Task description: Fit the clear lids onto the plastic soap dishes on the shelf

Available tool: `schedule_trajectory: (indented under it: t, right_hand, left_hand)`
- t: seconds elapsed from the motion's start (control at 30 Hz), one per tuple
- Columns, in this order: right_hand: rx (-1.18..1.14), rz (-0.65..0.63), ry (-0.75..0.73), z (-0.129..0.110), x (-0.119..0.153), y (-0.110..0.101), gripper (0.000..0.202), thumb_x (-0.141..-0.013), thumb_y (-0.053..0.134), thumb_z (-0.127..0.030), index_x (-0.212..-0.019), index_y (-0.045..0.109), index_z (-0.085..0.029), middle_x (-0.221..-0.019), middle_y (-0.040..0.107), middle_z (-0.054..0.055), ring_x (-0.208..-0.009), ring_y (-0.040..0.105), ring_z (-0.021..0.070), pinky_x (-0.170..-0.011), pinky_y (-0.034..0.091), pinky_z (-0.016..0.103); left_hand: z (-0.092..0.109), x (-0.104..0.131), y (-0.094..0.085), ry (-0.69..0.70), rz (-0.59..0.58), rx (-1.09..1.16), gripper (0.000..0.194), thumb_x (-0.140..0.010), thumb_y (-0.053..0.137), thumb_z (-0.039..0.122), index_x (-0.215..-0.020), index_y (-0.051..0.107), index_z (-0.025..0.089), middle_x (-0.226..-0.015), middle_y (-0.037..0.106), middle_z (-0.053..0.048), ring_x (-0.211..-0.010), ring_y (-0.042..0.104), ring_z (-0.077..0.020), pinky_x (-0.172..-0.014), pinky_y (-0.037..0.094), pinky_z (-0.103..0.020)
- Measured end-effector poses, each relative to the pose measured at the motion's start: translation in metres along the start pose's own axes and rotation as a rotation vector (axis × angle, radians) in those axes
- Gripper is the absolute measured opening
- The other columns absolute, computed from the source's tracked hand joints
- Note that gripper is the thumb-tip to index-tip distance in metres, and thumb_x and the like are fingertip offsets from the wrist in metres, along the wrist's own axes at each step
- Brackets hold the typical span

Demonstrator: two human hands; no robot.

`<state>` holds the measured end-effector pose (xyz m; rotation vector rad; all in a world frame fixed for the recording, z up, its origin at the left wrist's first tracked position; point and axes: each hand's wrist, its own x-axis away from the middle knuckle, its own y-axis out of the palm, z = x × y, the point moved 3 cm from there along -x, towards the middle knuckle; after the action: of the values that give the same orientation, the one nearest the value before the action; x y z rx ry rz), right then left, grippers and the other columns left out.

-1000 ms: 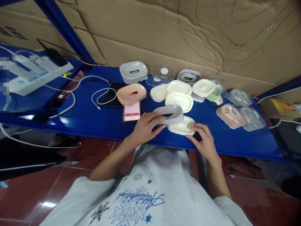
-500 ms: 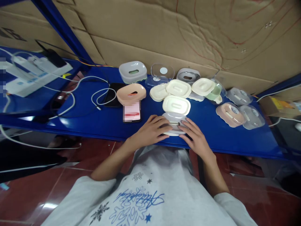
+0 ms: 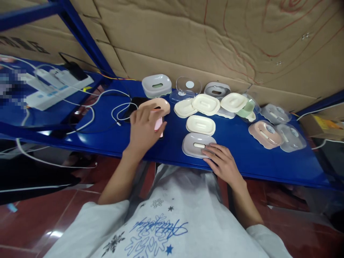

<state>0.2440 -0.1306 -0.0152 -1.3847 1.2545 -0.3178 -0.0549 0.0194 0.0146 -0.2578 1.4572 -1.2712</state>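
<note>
My left hand (image 3: 143, 129) is over the peach soap dish (image 3: 163, 104), fingers curved across its near side. Its thumb stands apart, over a phone (image 3: 159, 124) with a lit pink screen. The fingers are spread, and their tips are partly hidden. On the right end of a grey soap dish (image 3: 191, 143) near the table's front edge rests my right hand (image 3: 221, 161). Its fingers are stretched out over the dish's inside and rim. A small cream piece (image 3: 199, 145) sits in the dish's central slot. Just behind lies a cream oval tray (image 3: 201, 124).
Several cream trays (image 3: 206, 104) and a light grey soap dish (image 3: 157, 84) stand at the back, with clear lids (image 3: 185, 84) between. A peach soap dish with a clear lid (image 3: 264, 134) is at right. A white cable (image 3: 118, 107) and a power strip (image 3: 51, 95) are at left.
My left hand has left the grey soap dish and moved left to the peach one. My right hand stays on the grey dish. The view has shifted slightly.
</note>
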Motion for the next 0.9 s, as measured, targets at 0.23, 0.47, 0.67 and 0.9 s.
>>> schedule_trajectory:
  t: [0.23,0.47,0.67,0.9]
  right_hand:
    - [-0.017,0.001,-0.01,-0.007,0.0,-0.001,0.034,-0.103,0.071,-0.027,-0.137,0.07,-0.029,-0.133,0.076,0.005,-0.126,0.069,0.025,-0.105,0.053,0.047]
    - [0.031,-0.024,0.069,-0.002,-0.005,0.002,0.042,-0.108,0.063,-0.031,-0.149,0.06,-0.026,-0.142,0.072,0.009,-0.137,0.063,0.0272,-0.116,0.045,0.05]
    - [0.139,-0.068,0.153,0.013,0.009,-0.024,0.028,-0.107,0.065,-0.04,-0.132,0.07,-0.028,-0.134,0.074,0.007,-0.127,0.066,0.0266,-0.116,0.04,0.05]
    - [0.321,0.025,0.408,0.056,0.045,-0.05,0.034,-0.108,0.058,-0.045,-0.133,0.07,-0.025,-0.131,0.073,0.011,-0.125,0.065,0.0328,-0.104,0.047,0.052]
  left_hand:
    - [-0.036,-0.015,0.011,-0.158,-0.113,-0.025,0.028,-0.104,0.057,0.03,-0.118,0.077,0.018,-0.121,0.078,-0.015,-0.12,0.069,-0.0367,-0.1,0.056,-0.051]
    - [0.02,-0.007,-0.012,0.001,0.07,0.229,0.024,-0.109,0.06,0.035,-0.119,0.076,0.022,-0.121,0.078,-0.008,-0.12,0.071,-0.0254,-0.108,0.056,-0.041]
    - [0.026,-0.015,-0.005,0.008,-0.004,0.11,0.022,-0.107,0.06,0.032,-0.112,0.077,0.021,-0.116,0.08,-0.009,-0.11,0.075,-0.0299,-0.098,0.057,-0.045]
    - [0.053,0.021,-0.004,0.183,-0.259,0.181,0.015,-0.101,0.059,0.02,-0.109,0.072,0.019,-0.116,0.077,-0.01,-0.107,0.075,-0.0281,-0.095,0.06,-0.043]
